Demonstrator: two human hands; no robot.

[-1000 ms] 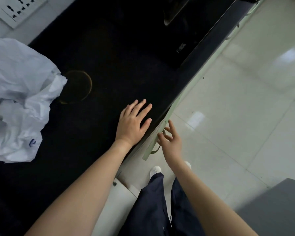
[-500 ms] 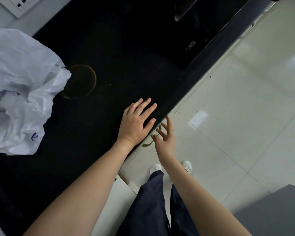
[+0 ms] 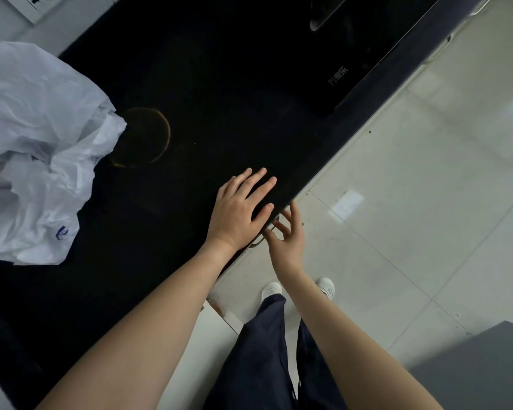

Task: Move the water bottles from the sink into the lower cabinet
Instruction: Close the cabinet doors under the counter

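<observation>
Left hand (image 3: 237, 211) is lying flat on the bench (image 3: 219, 84) near its right edge, fingers straight and slightly spread, likely bracing the person while they are bending to the cabinet. Right hand (image 3: 288, 241) is hanging just below the bench lip, fingers loose and fanned, holding nothing. Its fingertips are sitting right by the handle (image 3: 256, 243); cannot tell if they are touching it. Judging by this, the hand is working the cabinet door, not carrying anything.

Bottles and sink are not showing in this view. The cabinet (image 3: 338, 161) is showing only as a pale strip edge-on under the lip, and I am reading the door as shut.

Bench is looking matte black, smooth and hard, with a faint round ring mark (image 3: 163, 134) on it. The cooktop (image 3: 323, 54) at the far right is glossy black glass with printed characters. The bag (image 3: 42, 161) at left is thin white plastic, crumpled and slumping. The handle is a thin curved metal loop. Floor (image 3: 427, 173) is glossy pale tile with reflections. Person is wearing dark trousers (image 3: 267, 350) and white shoes (image 3: 271, 290).
</observation>
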